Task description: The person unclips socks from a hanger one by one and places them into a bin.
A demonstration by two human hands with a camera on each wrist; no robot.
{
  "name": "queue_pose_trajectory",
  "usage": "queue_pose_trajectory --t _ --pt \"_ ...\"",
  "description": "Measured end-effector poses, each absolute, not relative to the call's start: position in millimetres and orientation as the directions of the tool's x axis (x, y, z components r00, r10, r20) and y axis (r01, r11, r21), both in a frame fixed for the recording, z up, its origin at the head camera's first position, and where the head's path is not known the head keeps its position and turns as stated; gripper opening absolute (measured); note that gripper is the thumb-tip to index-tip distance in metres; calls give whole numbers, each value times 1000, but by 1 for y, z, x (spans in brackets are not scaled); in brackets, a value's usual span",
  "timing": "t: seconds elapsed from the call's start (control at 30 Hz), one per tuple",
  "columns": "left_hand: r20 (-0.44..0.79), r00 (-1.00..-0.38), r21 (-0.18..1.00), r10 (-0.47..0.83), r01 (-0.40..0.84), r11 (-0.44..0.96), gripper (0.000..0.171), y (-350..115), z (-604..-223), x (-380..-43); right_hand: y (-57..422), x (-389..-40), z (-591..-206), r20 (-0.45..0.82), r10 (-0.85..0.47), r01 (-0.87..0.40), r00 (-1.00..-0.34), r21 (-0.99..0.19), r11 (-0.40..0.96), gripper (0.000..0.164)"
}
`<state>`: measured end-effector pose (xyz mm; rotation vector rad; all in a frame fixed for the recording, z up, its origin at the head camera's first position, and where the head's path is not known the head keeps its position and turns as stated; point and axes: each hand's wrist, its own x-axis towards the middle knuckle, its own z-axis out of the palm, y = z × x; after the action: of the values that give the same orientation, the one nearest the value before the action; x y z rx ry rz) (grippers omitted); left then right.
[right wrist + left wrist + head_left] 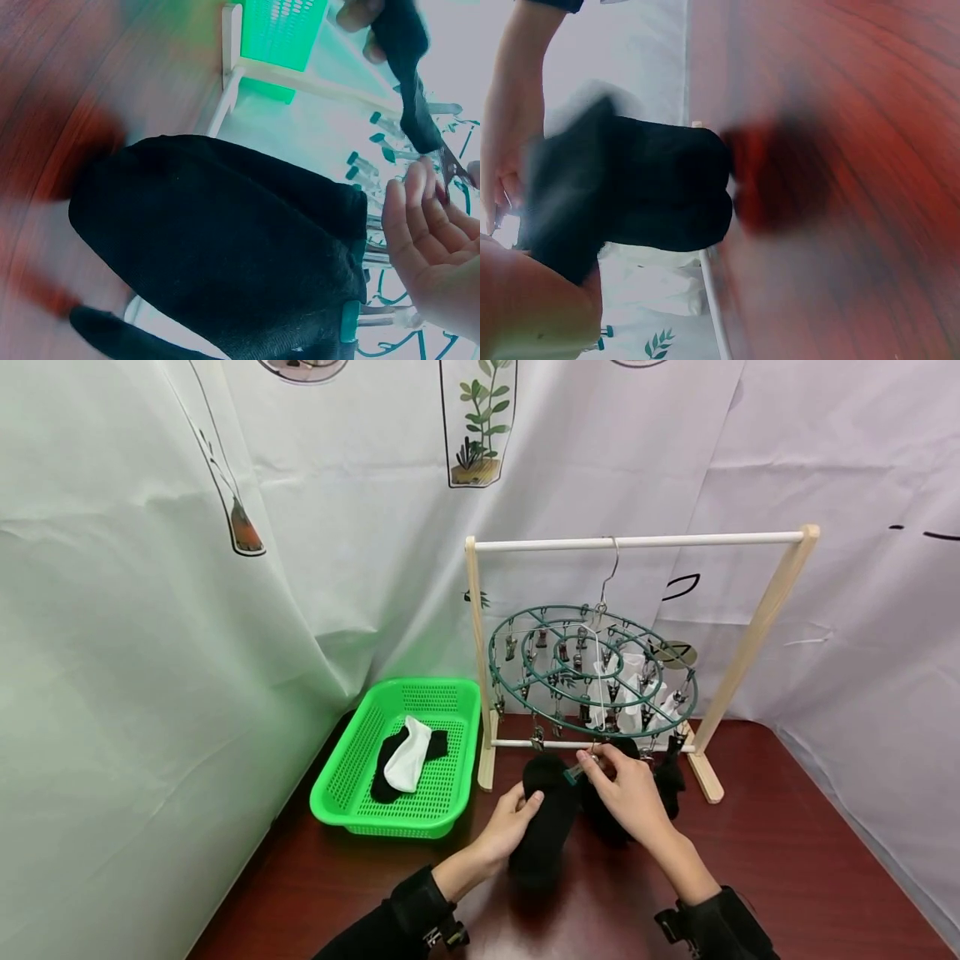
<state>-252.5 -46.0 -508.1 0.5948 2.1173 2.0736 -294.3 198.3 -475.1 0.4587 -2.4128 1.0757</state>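
Observation:
In the head view my left hand grips a black sock near its upper end, and the sock hangs down over the table. My right hand pinches a metal clip with a green tip, at the sock's upper edge. The right wrist view shows that clip beside the end of the held sock; whether it bites the fabric I cannot tell. Above the hands hangs a round green clip hanger. Other black socks hang from its clips, close to my right hand.
A green basket at the left holds a white sock lying over black fabric. The wooden rack carries the hanger on its white rod. White socks hang at the hanger's back right, above the dark red table.

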Motion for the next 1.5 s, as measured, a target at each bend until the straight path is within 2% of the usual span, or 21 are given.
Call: queue_pose_trajectory --t 0.1,0.23,0.37,0.5,0.63,0.73,0.77,0.83,1.0,1.13,1.17,1.27,1.33,1.4,1.5 --pt "234 -902 969 362 248 -8 52 -49 -522 -258 200 -298 -478 515 -103 -453 -851 -621 640 41" --pt "194 -920 979 340 202 -12 50 -45 -495 -238 200 -302 -484 526 -98 -468 -845 -639 611 47" --pt "124 -939 992 321 128 -9 43 -44 -476 -224 199 -305 -488 578 -111 -526 -808 -625 577 51" --pt "110 -940 992 324 121 15 42 -46 -469 -220 198 -307 -491 649 -135 -598 -749 -573 561 47" --pt "158 -925 985 345 173 14 46 -50 -473 -224 197 -308 -492 720 -157 -664 -676 -505 551 41" --pt "245 -893 964 379 265 3 52 -56 -492 -236 196 -309 -493 760 -167 -705 -628 -464 535 40" --pt "287 -874 951 393 309 -7 54 -58 -501 -243 196 -310 -493 770 -168 -715 -615 -455 531 40" --pt "298 -868 948 398 318 -17 54 -61 -504 -245 197 -310 -492 782 -163 -725 -602 -449 522 39" --pt "235 -901 965 366 261 22 49 -67 -494 -240 201 -309 -489 775 -129 -706 -619 -477 524 34" --pt "325 -880 932 347 360 38 40 -89 -528 -270 208 -305 -484 752 -111 -675 -650 -505 538 34" --pt "342 -880 923 330 380 57 39 -94 -527 -273 210 -304 -483 745 -108 -668 -658 -511 541 35" --pt "318 -914 930 252 352 103 40 -105 -488 -259 215 -302 -480 731 -104 -650 -675 -522 552 40" --pt "341 -914 917 220 375 138 39 -115 -462 -253 218 -301 -480 721 -97 -640 -686 -533 553 42" --pt "355 -916 906 187 386 171 41 -140 -479 -289 219 -302 -483 704 -88 -624 -705 -555 551 43" --pt "416 -894 859 165 446 253 35 -165 -469 -309 219 -299 -483 651 -70 -577 -756 -613 540 39"
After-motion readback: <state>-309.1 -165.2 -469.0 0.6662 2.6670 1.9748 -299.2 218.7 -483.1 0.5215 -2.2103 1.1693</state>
